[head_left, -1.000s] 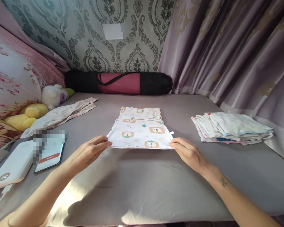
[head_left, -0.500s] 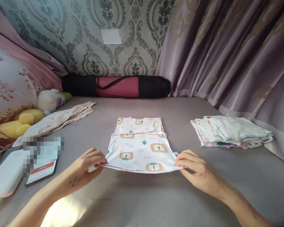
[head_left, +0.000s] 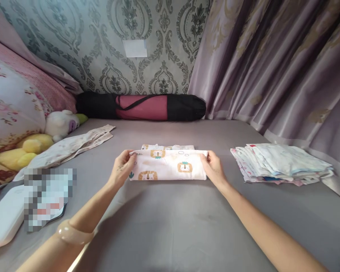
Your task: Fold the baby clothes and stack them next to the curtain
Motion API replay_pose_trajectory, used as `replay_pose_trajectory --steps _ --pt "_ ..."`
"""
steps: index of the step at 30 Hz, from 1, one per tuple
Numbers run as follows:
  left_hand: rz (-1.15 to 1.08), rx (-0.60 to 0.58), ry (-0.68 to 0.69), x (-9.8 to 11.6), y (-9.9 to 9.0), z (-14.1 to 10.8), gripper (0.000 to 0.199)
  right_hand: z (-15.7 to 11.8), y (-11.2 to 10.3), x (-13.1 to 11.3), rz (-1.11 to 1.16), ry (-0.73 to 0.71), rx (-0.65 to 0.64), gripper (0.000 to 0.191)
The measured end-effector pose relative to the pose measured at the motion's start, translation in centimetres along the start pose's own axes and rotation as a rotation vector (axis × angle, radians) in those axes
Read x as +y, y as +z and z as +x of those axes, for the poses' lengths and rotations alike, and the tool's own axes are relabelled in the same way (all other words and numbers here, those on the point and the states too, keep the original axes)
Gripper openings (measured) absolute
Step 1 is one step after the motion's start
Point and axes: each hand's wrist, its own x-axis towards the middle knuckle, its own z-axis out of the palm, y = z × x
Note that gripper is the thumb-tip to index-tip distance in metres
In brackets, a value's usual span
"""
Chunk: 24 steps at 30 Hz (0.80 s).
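Note:
A white baby garment (head_left: 167,166) printed with tan lion faces lies in the middle of the grey sheet, its near part folded over toward the back. My left hand (head_left: 124,166) pinches the left end of the folded edge, thumb on the near side. At the opposite end, my right hand (head_left: 214,168) grips the other corner the same way. The edge is stretched straight between the two hands. A strip of the same cloth shows behind it, and the rest of the far part is hidden.
On the right sits a stack of folded clothes (head_left: 286,162). To the left lie pale trousers (head_left: 73,145), a phone (head_left: 51,200), a white box-like device (head_left: 10,215) and plush toys (head_left: 35,145). A black-and-red roll bag (head_left: 143,107) rests along the wall.
Both hands have moved away from me, carrying the garment's near edge up and over its far part. The garment now looks about half as deep.

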Motion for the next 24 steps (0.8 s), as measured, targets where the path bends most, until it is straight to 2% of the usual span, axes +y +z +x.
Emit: replay_pose_trajectory --steps 3,10,17,24 --pt "0.197 0.052 0.027 -1.1 1.2 1.8 0.032 1.3 1.3 0.6 -0.282 -0.01 0.059 0.022" --pt "0.525 0.078 0.112 -1.7 2.0 3.7 0.035 2.7 2.1 0.7 -0.627 0.003 -0.004 0.03" --pt "0.765 0.005 0.144 -2.1 2.3 4.6 0.037 3.9 2.6 0.7 -0.811 -0.011 -0.066 0.034" --pt "0.893 -0.052 0.115 -2.0 2.7 5.5 0.037 4.9 2.9 1.1 -0.86 0.05 -0.113 0.039"
